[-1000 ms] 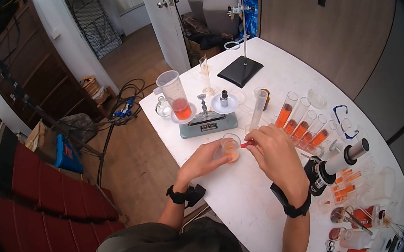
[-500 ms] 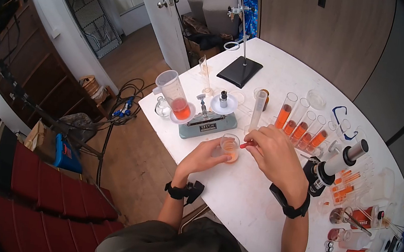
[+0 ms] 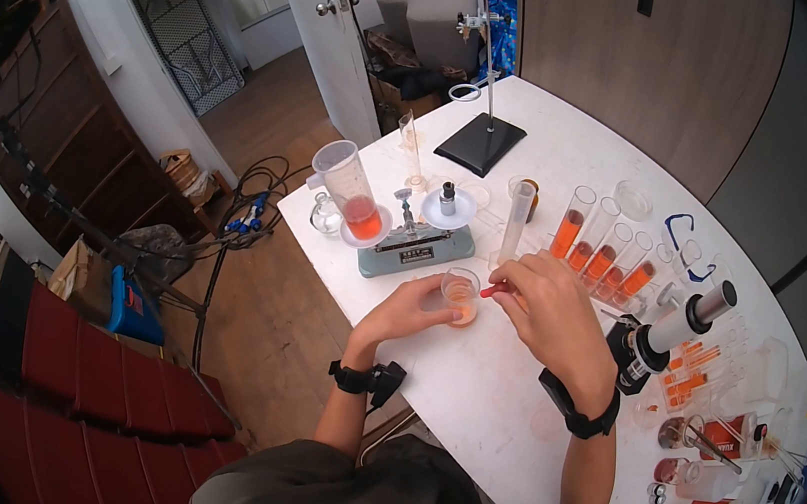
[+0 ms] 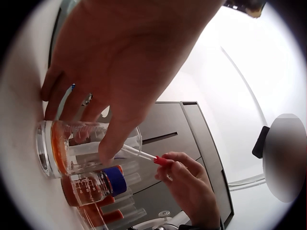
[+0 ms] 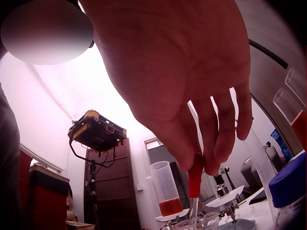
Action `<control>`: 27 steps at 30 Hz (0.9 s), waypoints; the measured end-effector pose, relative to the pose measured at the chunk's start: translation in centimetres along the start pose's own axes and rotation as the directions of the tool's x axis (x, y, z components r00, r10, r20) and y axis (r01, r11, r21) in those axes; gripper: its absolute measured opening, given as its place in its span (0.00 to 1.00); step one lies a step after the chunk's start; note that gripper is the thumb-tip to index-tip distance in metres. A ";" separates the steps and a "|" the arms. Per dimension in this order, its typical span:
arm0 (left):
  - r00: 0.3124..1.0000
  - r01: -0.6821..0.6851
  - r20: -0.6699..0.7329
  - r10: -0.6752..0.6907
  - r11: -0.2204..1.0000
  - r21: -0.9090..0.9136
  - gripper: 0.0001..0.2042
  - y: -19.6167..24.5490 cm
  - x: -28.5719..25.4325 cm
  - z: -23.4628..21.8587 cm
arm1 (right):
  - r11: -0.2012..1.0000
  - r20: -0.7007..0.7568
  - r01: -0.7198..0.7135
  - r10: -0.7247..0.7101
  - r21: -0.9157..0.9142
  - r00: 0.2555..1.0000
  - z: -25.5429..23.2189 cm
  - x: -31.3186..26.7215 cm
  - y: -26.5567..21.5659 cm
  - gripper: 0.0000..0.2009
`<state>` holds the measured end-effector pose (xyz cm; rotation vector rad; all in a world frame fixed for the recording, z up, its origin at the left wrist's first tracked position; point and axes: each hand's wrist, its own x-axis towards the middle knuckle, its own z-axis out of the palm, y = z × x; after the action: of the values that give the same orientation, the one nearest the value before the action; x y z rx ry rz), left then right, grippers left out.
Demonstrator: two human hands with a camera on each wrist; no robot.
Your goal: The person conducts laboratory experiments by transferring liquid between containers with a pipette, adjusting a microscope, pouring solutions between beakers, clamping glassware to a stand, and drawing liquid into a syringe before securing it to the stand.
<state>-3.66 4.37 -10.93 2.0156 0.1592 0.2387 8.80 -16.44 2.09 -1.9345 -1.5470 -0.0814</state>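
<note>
A small clear beaker (image 3: 458, 304) with a little orange liquid stands on the white table. My left hand (image 3: 404, 311) holds it from the left, thumb on the near side and fingers round the far side. My right hand (image 3: 557, 311) pinches the red rubber bulb (image 5: 195, 179) of a dropper between thumb and fingertips. In the left wrist view the dropper's glass tube (image 4: 137, 152) slants through the beaker's mouth. A blue-capped bottle (image 4: 91, 187) is close beside the beaker; my right hand hides it in the head view.
Beyond the beaker is a balance (image 3: 414, 250) carrying a plastic jug (image 3: 342, 179) of red liquid. Tall tubes of orange liquid (image 3: 567, 232) and a measuring cylinder (image 3: 516, 221) stand behind my right hand. A microscope (image 3: 665, 340) is just right of it. A stand (image 3: 483, 141) is at the back.
My left wrist has shifted very slightly left, with the hand still round the beaker. The right hand and the dropper stay almost in place.
</note>
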 end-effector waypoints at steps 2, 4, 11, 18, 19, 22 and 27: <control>1.000 0.014 0.023 -0.013 0.999 -0.029 0.26 -0.2 0.0 -0.1 | 1.000 0.002 -0.003 0.003 -0.001 1.000 0.0 0.0 0.1 0.06; 0.999 0.017 0.029 -0.016 0.999 -0.036 0.27 -0.3 0.1 -0.2 | 1.000 0.004 -0.005 0.005 -0.001 1.000 0.1 0.0 0.0 0.06; 0.999 0.027 0.038 -0.025 0.999 -0.047 0.27 -0.2 0.0 -0.2 | 1.000 0.008 -0.016 0.016 0.001 1.000 0.2 0.0 0.1 0.06; 0.991 0.098 0.098 -0.091 0.993 -0.070 0.27 0.0 0.1 -0.4 | 1.000 0.008 -0.006 0.006 -0.001 1.000 0.2 0.0 0.1 0.06; 0.995 0.067 0.072 -0.063 0.996 -0.061 0.27 -0.5 0.1 -0.2 | 1.000 0.008 -0.005 0.005 -0.002 1.000 0.2 0.0 0.0 0.06; 0.998 0.039 0.050 -0.036 0.998 -0.059 0.28 -0.5 0.1 -0.2 | 1.000 -0.002 -0.016 0.016 0.001 1.000 0.0 0.1 -0.2 0.06; 0.998 0.038 0.058 -0.033 0.995 -0.087 0.28 0.0 0.1 -0.3 | 0.999 -0.211 -0.042 0.045 0.019 0.976 -0.1 0.4 -0.9 0.06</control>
<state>-3.67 4.69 -10.83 1.9280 0.1468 0.1633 8.12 -16.13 2.76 -1.8810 -1.3611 -0.2483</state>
